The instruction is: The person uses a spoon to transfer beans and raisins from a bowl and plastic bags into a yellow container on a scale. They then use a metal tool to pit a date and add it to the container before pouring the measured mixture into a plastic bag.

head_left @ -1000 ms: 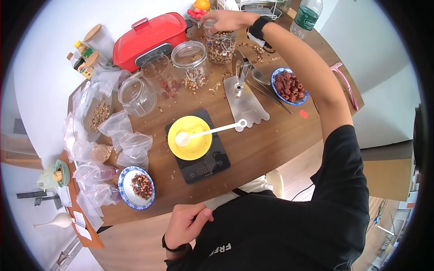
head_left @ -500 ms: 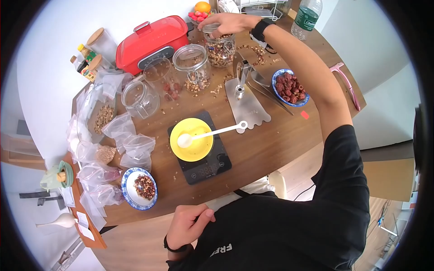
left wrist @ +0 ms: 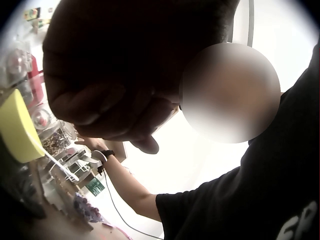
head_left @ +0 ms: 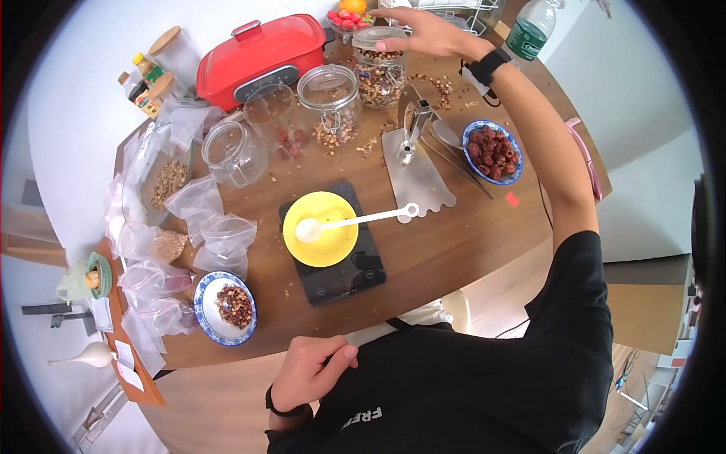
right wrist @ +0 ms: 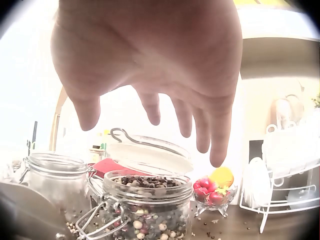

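Note:
My right hand (head_left: pixel 435 34) hovers above a clip-top glass jar (head_left: pixel 382 85) filled with mixed beans and nuts, its fingers spread and holding nothing. The jar's glass lid (right wrist: pixel 150 156) is tilted up on its hinge, below the fingertips in the right wrist view. Close to my black shirt, my left hand (head_left: pixel 308 369) rests with loosely curled fingers and nothing in it. In front of me a yellow bowl (head_left: pixel 321 256) with a white long-handled spoon (head_left: pixel 370 219) laid across it sits on a black kitchen scale (head_left: pixel 344 286).
Left of the full jar stand a partly filled jar (head_left: pixel 330 98) and another glass jar (head_left: pixel 236 155). A red cooker (head_left: pixel 261 60) is behind them. A metal stand (head_left: pixel 420 178) and a bowl of dried red fruit (head_left: pixel 491 155) lie to the right. Plastic bags (head_left: pixel 223 246) cover the left side.
My right hand has moved right, away from the lid, and its fingers have spread. The lid stays tilted up. My left hand has barely moved.

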The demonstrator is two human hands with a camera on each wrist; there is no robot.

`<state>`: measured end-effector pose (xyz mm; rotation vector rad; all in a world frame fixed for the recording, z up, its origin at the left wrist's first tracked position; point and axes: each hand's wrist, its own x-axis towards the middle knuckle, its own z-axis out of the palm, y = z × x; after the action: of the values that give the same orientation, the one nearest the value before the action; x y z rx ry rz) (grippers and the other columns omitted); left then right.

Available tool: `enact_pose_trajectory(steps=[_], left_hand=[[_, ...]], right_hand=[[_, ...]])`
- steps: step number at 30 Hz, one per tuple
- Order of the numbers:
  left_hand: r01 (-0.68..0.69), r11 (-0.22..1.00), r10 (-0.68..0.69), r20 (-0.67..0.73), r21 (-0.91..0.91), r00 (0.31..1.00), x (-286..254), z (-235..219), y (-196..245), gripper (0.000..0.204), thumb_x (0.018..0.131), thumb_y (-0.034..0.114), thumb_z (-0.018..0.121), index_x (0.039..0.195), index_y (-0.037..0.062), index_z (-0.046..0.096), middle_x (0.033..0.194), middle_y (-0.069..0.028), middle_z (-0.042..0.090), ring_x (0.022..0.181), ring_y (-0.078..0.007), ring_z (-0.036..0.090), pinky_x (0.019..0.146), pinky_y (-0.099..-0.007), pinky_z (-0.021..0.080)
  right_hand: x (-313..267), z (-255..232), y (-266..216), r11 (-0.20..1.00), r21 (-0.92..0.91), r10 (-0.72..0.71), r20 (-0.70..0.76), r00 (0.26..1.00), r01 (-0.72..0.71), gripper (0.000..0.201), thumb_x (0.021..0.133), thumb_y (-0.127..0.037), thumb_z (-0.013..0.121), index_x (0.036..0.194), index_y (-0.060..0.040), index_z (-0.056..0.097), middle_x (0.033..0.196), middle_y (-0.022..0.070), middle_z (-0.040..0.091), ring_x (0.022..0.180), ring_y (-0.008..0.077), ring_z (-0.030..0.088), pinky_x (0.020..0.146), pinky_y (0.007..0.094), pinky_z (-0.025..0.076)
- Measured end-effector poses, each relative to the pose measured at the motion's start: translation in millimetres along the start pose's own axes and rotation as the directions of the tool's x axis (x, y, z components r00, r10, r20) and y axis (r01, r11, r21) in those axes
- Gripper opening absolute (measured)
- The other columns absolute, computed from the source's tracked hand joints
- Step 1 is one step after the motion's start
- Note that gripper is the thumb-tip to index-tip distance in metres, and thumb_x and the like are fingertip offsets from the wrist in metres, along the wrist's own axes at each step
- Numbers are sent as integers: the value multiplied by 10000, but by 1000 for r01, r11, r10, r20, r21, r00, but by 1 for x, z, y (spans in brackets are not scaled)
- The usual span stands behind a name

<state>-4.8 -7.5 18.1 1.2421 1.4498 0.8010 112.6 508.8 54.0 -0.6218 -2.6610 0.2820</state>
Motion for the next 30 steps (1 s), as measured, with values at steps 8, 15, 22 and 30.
enact_pose_trajectory(steps=[8, 15, 22, 30], left_hand=[[-14, 1000, 14, 26, 26, 1000, 6, -4, 4, 291, 1000, 212, 601, 794, 21, 679, 645, -126, 638, 561, -272, 629, 548, -326, 471], [-27, 1000, 27, 8, 1, 1000, 8, -6, -1, 282, 998, 206, 603, 793, 28, 678, 634, -116, 633, 548, -267, 622, 543, -324, 469], [-68, 997, 67, -33, -22, 997, 8, -10, -6, 274, 987, 196, 619, 774, 29, 658, 609, -112, 608, 512, -286, 587, 513, -343, 451], [-4, 998, 31, -383, 69, 923, 12, -2, -24, 203, 954, 117, 652, 795, -8, 659, 621, -82, 610, 531, -134, 547, 528, -274, 416]], right_hand=[[12, 1, 12, 997, 22, -78, 146, 986, 75, 626, 816, -366, 817, 1363, -129, 624, 1310, 101, 670, 1209, 270, 626, 1074, 396, 451], [4, -7, 7, 998, 35, -62, 159, 985, 57, 656, 765, -416, 835, 1326, -124, 662, 1277, 179, 674, 1202, 329, 626, 1049, 402, 459], [-47, -64, -37, 975, 200, 120, -130, 984, -92, 427, 923, -236, 733, 1280, -19, 648, 1170, 139, 706, 1058, 192, 670, 900, 331, 546], [-275, -96, -77, 937, 341, 319, -747, 583, -75, 180, 980, -29, 572, 1035, 97, 688, 867, 105, 698, 711, 160, 595, 620, 261, 478]])
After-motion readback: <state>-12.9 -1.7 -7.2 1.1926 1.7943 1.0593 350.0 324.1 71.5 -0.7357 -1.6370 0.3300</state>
